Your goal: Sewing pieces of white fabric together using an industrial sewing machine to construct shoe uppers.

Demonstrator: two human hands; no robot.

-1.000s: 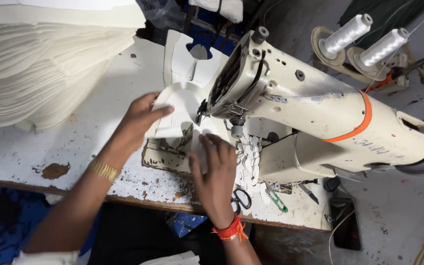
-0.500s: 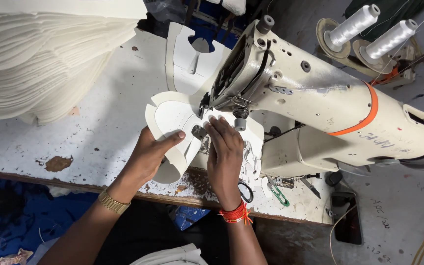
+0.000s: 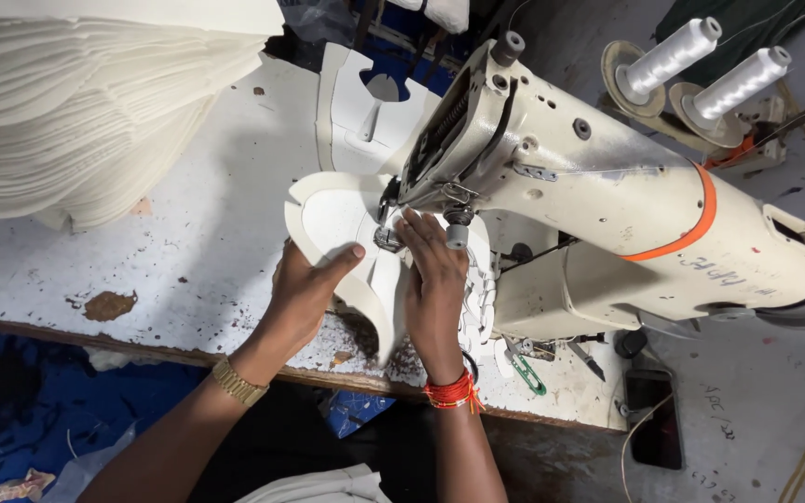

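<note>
Since the earlier frame both hands have closed in under the machine head: left hand (image 3: 309, 289) slid right along the white piece (image 3: 337, 219), right hand (image 3: 435, 279) moved up so its fingertips sit at the presser foot (image 3: 386, 240).

White piece: curved, cream-white cut panel, lying on the machine bed directly below the needle area. Its rounded upper edge stands out to the left of the machine head; a narrow tail hangs down toward the table edge, between the two hands.

Left hand: palm down on the piece's left lower part, thumb stretched out to the right across the panel, fingers curled round its edge. It grips the piece, part closed. Gold watch band (image 3: 238, 382) on the wrist.

Right hand: flat, fingers extended and together, pressing the piece down just right of the presser foot. It holds nothing; contact by fingertips only. Red thread bangle (image 3: 452, 391) on the wrist.

Piece thus sits between and under both hands, left hand at its edge, right hand on top.

Surroundings: cream sewing machine (image 3: 598, 200) with orange band; two white thread cones (image 3: 701, 70) behind it; tall stack of white panels (image 3: 95, 102) upper left; worn white table (image 3: 142, 270); green-handled snips (image 3: 525, 371) near the table's front edge.
</note>
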